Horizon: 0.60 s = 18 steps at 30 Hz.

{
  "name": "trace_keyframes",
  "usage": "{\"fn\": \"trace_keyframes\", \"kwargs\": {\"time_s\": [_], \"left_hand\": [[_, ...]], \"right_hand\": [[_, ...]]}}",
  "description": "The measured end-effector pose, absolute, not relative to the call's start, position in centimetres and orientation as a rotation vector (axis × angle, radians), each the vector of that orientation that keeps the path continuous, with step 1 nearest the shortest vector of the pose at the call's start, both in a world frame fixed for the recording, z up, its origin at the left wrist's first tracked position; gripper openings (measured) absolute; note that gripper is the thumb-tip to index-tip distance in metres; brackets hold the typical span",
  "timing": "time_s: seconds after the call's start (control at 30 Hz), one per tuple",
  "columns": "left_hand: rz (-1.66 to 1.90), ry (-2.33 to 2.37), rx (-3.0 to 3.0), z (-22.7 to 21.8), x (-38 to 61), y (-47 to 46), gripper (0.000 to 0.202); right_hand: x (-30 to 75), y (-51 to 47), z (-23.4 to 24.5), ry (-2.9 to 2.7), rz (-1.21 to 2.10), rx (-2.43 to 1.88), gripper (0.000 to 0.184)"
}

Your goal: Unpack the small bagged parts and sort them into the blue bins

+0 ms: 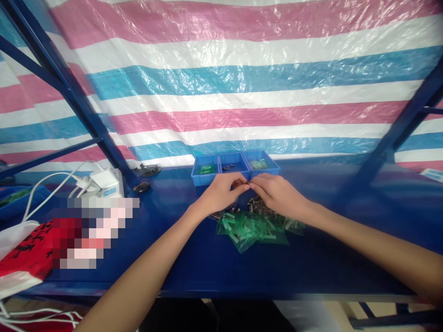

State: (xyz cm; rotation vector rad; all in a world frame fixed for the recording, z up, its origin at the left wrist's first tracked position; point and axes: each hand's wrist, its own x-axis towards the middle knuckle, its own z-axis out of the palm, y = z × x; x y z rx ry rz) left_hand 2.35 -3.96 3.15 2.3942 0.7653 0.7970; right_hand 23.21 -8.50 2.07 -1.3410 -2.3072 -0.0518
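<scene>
My left hand (pixel 226 190) and my right hand (pixel 272 192) meet fingertip to fingertip above the blue table, just in front of a blue three-part tray (pixel 201 180). Both are pinched closed; whatever lies between the fingertips is too small to make out. Below my right hand is a heap of small metal parts (pixel 258 205). Green plastic bags (pixel 247 230) with pale pieces in them lie nearer to me. The tray's left compartment has green pieces (pixel 206 169), the middle one a few small metal parts (pixel 228 167), and the right one a pale green packet (pixel 259 164).
On the left stand a white power strip (pixel 112 186) with plugs and cables, a dark mouse-like object (pixel 141 187) and a red bag (pixel 31 249). Blue metal frame posts (pixel 74 94) rise at both sides. A striped plastic sheet (pixel 242 83) hangs behind the table.
</scene>
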Motion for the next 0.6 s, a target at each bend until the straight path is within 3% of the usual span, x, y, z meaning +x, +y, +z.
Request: {"fn": "trace_keyframes", "kwargs": {"time_s": [0.23,0.6], "left_hand": [[0.810,0.778,2.492,2.75,2.42,-3.85,0.017],[0.766,0.756,2.604,2.79,2.62,-3.92,0.032]], "right_hand": [[23.10,-8.33,2.10,-2.408,-0.159,-1.237,0.031],[22.91,-8.83,2.48,-2.339,-0.201,-1.246,0.036]]}}
